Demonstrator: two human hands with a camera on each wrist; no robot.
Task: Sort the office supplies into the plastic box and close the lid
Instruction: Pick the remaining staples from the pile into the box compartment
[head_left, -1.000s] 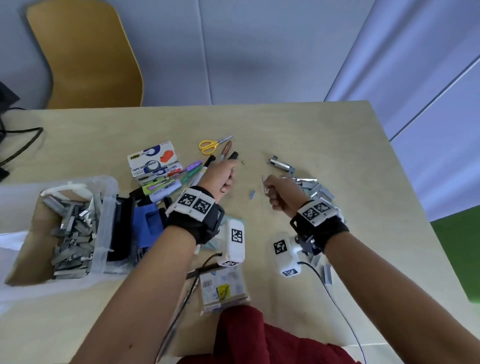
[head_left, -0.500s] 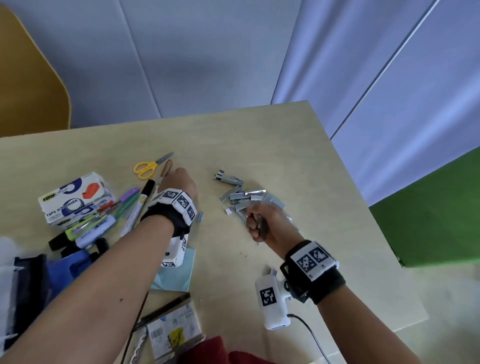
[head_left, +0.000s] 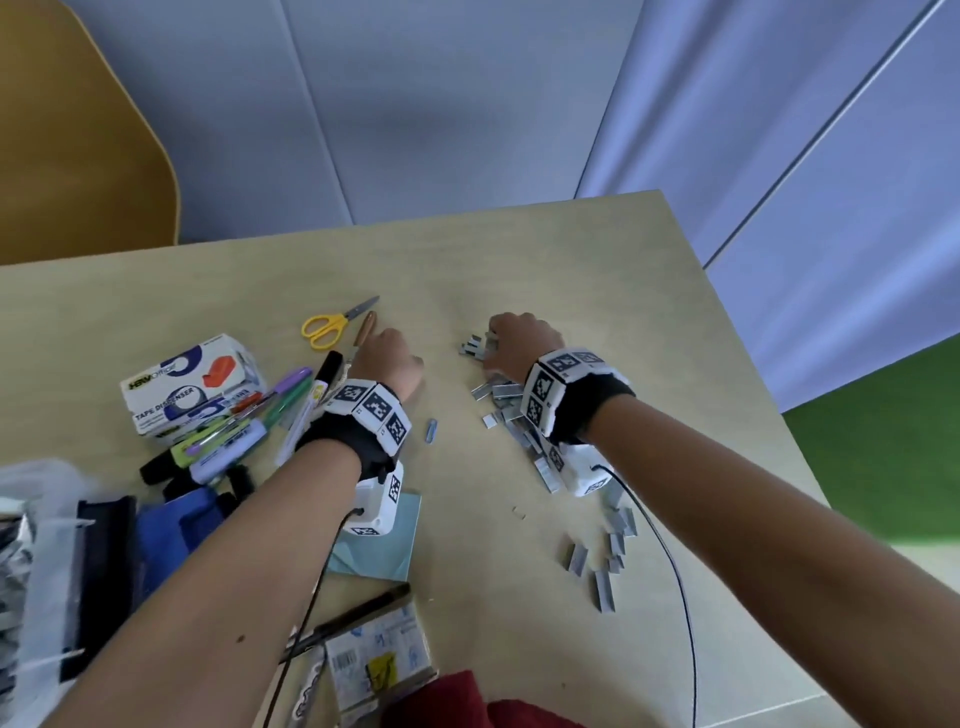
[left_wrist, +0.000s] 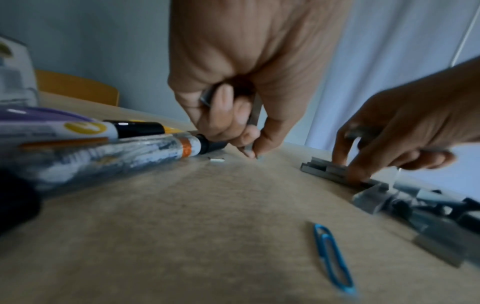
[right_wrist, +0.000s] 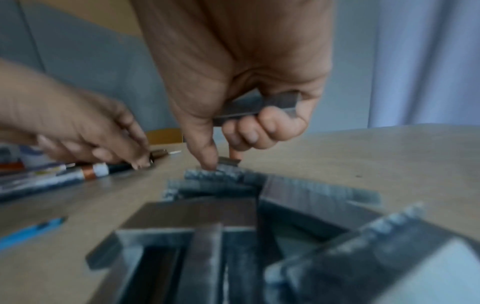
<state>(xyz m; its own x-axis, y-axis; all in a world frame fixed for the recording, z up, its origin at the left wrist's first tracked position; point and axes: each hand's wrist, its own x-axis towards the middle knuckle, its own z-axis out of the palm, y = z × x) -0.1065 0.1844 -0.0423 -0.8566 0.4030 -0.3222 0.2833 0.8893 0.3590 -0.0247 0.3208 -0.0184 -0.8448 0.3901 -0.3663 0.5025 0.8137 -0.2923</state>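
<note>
A: Start at the grip. What has the right hand (right_wrist: 233, 86) got?

B: Its curled fingers clamp a grey metal strip of staples (right_wrist: 255, 108) against the palm, while thumb and forefinger reach down to pinch another from the pile of loose staple strips (head_left: 511, 410) on the pale wooden bench (head_left: 597, 270).

A: And the left hand (left_wrist: 241, 82)?

B: Much the same: it is clenched round a few staple pieces (left_wrist: 255, 115), fingertips down on the bench beside the tip of a worn marker with an orange band (left_wrist: 145, 152).

A: Where is the clear plastic box (head_left: 39, 499)?

B: At the far left edge of the head view, well apart from both hands, only partly in frame. Whether its lid is there cannot be told.

A: What might go wrong?

B: Probably the staples. The strips are thin, smooth and brittle-looking; several short fragments already lie about. A hard pinch could snap one, and a full fist reaching for more may let pieces slide out. The carry to the box is long, so anything loosely held could drop on the way.

A: Anything else close by?

B: A blue paper clip (left_wrist: 333, 257), small and slippery, lies flat between the hands and seems easy to overlook. Farther left are a heap of coloured plastic pens and highlighters (head_left: 234, 431), a cardboard tape dispenser carton (head_left: 189, 384) and yellow-handled scissors (head_left: 332, 325), all still outside the box.
</note>
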